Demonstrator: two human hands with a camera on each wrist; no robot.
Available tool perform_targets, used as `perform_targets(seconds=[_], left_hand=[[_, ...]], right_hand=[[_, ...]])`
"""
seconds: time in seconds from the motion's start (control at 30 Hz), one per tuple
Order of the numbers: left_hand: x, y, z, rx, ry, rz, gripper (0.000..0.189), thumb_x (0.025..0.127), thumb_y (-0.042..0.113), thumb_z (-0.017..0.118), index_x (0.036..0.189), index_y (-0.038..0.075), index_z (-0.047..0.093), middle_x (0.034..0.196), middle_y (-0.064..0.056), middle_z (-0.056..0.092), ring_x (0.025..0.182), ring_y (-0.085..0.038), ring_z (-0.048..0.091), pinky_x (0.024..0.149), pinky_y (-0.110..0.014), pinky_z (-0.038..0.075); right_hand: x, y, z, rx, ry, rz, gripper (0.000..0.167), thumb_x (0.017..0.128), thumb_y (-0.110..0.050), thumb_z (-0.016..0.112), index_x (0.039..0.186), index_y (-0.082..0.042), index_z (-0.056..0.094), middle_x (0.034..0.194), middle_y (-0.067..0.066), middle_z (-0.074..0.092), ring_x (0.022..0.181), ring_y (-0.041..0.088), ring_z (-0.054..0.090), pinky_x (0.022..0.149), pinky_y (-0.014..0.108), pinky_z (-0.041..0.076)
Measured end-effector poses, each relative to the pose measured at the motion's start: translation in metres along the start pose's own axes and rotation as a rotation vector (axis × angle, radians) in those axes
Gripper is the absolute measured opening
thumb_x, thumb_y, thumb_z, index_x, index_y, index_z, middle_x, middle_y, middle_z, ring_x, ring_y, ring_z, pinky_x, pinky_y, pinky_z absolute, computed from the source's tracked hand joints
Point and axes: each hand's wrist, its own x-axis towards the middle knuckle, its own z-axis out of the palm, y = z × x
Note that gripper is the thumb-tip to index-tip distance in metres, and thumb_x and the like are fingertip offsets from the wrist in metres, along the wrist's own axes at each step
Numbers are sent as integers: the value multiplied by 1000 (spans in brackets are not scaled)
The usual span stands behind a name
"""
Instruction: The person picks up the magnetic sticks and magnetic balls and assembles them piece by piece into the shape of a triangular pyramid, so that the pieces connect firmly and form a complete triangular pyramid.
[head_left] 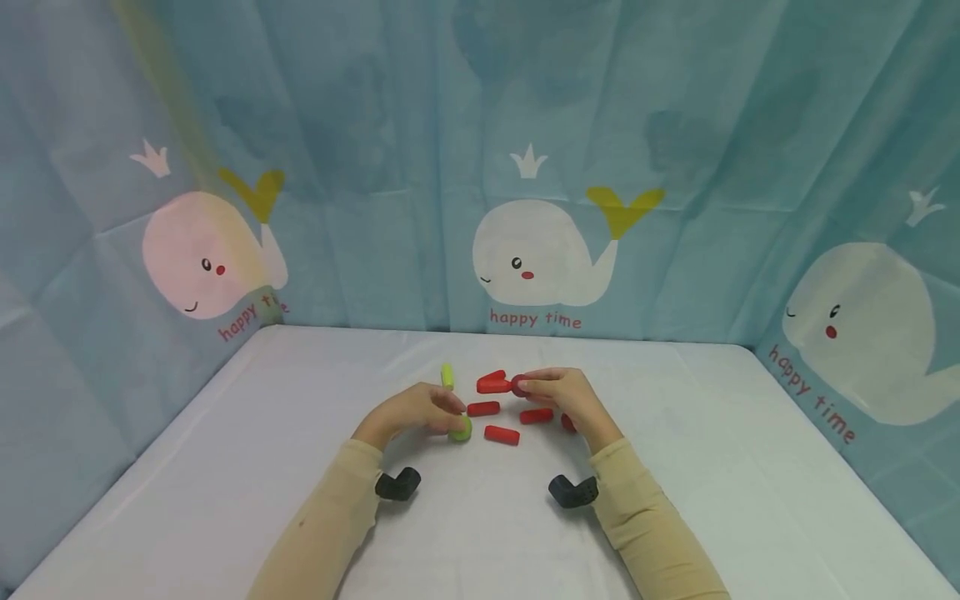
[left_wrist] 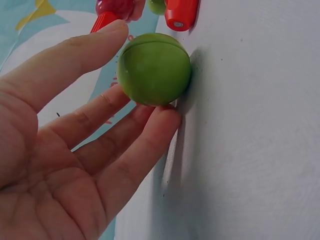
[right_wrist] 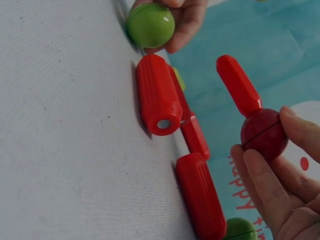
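Observation:
My left hand (head_left: pixel 420 410) holds a green ball (left_wrist: pixel 155 69) between thumb and fingertips, low over the white table; a groove runs around the ball. My right hand (head_left: pixel 566 396) pinches a dark red ball (right_wrist: pixel 264 133). A red ridged rod (right_wrist: pixel 239 85) sticks to that ball and points away from the hand, tilted, above the other pieces. Between the hands lie several loose red rods, among them one near the front (head_left: pixel 502 435) and one in the middle (head_left: pixel 483 408). A metal disc shows on one rod's end (right_wrist: pixel 163 124) in the right wrist view.
A yellow-green rod (head_left: pixel 447 376) lies beyond the left hand. Another red ball (head_left: pixel 568 422) is partly hidden by the right wrist. A second green ball (right_wrist: pixel 241 229) shows behind a red rod. A blue whale-print curtain (head_left: pixel 375 167) stands around the white table (head_left: pixel 225 467).

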Motion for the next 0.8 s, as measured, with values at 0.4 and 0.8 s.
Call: perform_targets(seconds=[0.4,0.8], left_hand=[[2,-1,5,-17,7,-30,31,78,30,83,105,20,72,103,0,67,95,-19,61,89,-40,50],[1,0,5,19,34,-33,28,78,31,82,104,24,75,103,2,68,96,-19,60,88,-40,50]], right_hand=[[-3,0,1,-17,-3,11,46,85,-38,77,122,-11,70,114,9,75,106,22,72,107,48,46],[-2,1,1,-26,-14,15,47,84,-40,78,121,-12,71,111,8,76,104,20,72,106,48,46]])
